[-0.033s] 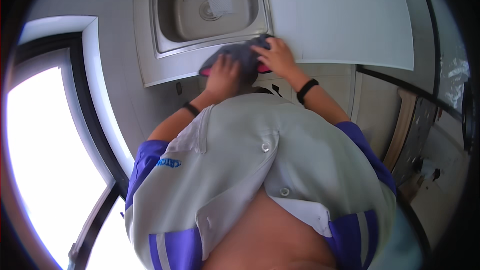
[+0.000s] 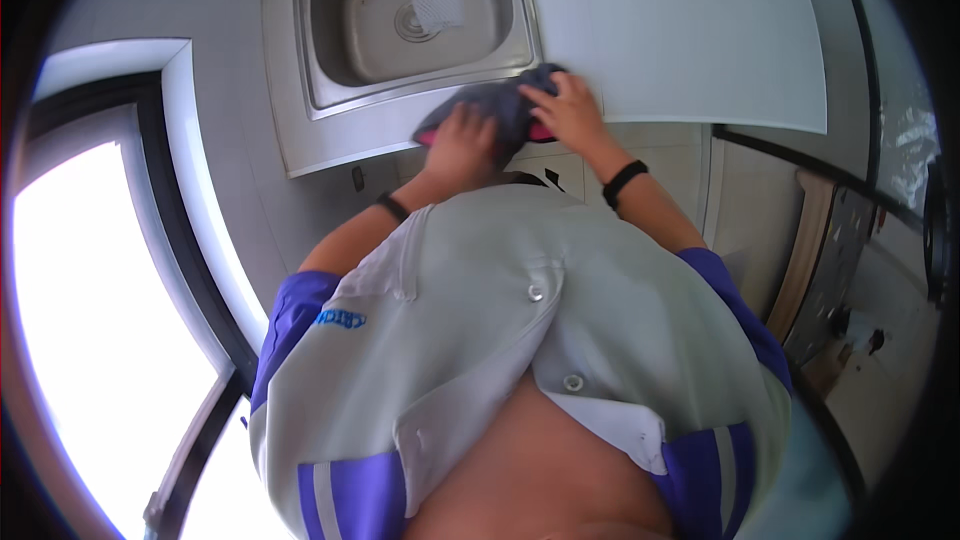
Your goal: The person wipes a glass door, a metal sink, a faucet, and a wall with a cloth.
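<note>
A dark grey cloth with a red-pink underside lies bunched at the counter's front edge, just below the sink. My left hand grips its left part, with the fingers slightly blurred. On the cloth's right end, my right hand closes with thumb and fingers around the fabric. Dark bands circle both wrists. Part of the cloth hangs over the edge, and its lower end is hidden behind my left hand and shirt.
A steel sink is set into the white counter; a pale perforated piece lies by its drain. A bright, dark-framed window is on the left. At right stands a wooden-edged board.
Both hands and the cloth have shifted slightly to the right along the counter edge. The hold on the cloth looks the same.
</note>
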A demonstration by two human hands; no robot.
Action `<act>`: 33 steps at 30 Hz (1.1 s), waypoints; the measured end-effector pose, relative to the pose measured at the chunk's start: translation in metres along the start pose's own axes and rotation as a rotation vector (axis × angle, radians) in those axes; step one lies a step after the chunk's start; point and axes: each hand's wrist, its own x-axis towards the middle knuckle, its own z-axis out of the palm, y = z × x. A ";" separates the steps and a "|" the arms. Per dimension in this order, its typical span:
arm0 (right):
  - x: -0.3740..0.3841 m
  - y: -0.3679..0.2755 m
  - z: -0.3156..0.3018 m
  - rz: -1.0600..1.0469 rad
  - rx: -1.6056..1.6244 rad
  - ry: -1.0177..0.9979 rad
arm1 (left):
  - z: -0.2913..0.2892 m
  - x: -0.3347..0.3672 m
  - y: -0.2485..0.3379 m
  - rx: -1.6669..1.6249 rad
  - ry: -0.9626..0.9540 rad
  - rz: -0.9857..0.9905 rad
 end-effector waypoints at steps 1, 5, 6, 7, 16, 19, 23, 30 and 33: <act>-0.010 0.012 -0.010 0.078 -0.040 0.005 | 0.014 0.019 0.002 0.006 0.068 0.101; -0.051 0.052 -0.026 0.388 -0.216 0.126 | 0.025 0.078 0.013 -0.020 0.068 0.258; -0.057 0.055 -0.028 0.468 -0.258 0.181 | 0.026 0.086 0.013 -0.029 0.064 0.272; -0.060 0.055 -0.026 0.474 -0.228 0.163 | 0.027 0.091 0.011 -0.035 0.061 0.273; -0.020 -0.074 0.028 0.320 -0.083 0.063 | 0.000 -0.001 -0.085 -0.110 -0.024 0.154; -0.002 -0.120 0.049 0.199 -0.025 0.104 | -0.015 -0.041 -0.136 -0.145 0.038 0.182; 0.010 -0.133 0.056 0.117 0.029 0.186 | -0.031 -0.056 -0.144 -0.040 -0.052 0.042; -0.028 -0.060 0.024 0.384 -0.071 0.162 | -0.021 0.013 -0.057 -0.077 -0.255 0.138; -0.035 -0.042 0.001 0.562 -0.164 0.057 | -0.015 0.036 -0.038 -0.069 -0.289 0.150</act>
